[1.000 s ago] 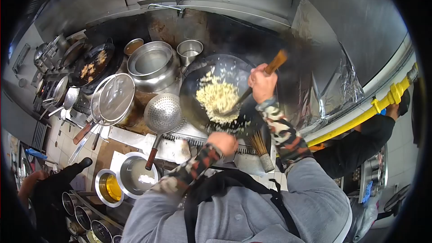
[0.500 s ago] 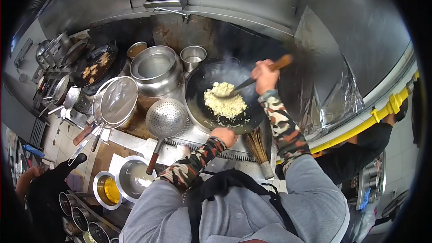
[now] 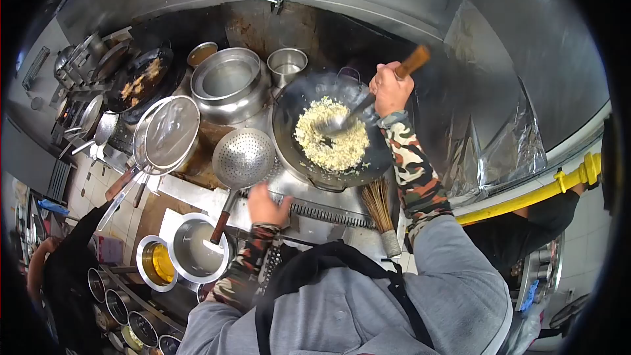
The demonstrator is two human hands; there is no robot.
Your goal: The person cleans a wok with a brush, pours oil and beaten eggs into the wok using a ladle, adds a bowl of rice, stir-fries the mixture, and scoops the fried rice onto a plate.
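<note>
My right hand (image 3: 392, 89) grips the wooden handle of a wok ladle (image 3: 414, 61). The ladle's metal bowl rests in pale yellow fried rice with green flecks (image 3: 345, 148), in the middle of a black wok (image 3: 289, 148). My left hand (image 3: 266, 206) is off the wok, its thumb apart from the fingers and nothing visibly held. It hovers over the stove's front edge, just right of the handle of a perforated skimmer (image 3: 243, 156). To the right of the wok's near loop handle lies a bamboo brush (image 3: 379, 213).
Mesh strainers (image 3: 172, 133) lie left of a large steel pot (image 3: 227, 89). A bowl of cloudy liquid (image 3: 197, 250) and a container of yellow oil (image 3: 158, 264) stand front left. A yellow pipe (image 3: 526, 201) runs along the right. Another person's arm (image 3: 43, 260) shows at far left.
My left hand has let go of the wok's near edge and moved left towards the skimmer handle. The rice is spread wider in the wok, and green flecks show in it.
</note>
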